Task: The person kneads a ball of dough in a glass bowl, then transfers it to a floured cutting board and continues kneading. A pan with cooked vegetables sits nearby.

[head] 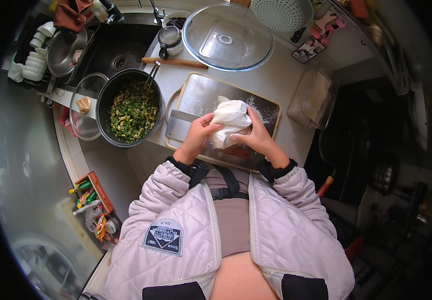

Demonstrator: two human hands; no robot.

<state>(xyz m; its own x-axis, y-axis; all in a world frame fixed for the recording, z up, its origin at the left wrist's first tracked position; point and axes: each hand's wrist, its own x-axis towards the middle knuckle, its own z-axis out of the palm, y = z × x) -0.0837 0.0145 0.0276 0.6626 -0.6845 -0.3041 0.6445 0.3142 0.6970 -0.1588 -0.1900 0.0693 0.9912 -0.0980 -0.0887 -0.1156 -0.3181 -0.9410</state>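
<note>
A lump of white dough [231, 117] is held between my two hands above a metal cutting board [201, 90] with a pale rim. My left hand [198, 135] grips the dough's left side, thumb on top. On the right side, my right hand [256, 134] wraps around it with the fingers spread along its edge. Loose flour [266, 112] is scattered on the board. The broad blade of a cleaver [180, 125] lies on the board to the left; a brown wooden part [238, 151], perhaps its handle, shows below the dough.
At left stands a dark pot [102, 123] of chopped green and yellow filling, with chopsticks [152, 77]. A glass lid [88, 129] lies beside it. Behind the board are a rolling pin [178, 63] and a large glass bowl [223, 39]. A clear flour container [309, 97] sits right, near a black cooktop [343, 150].
</note>
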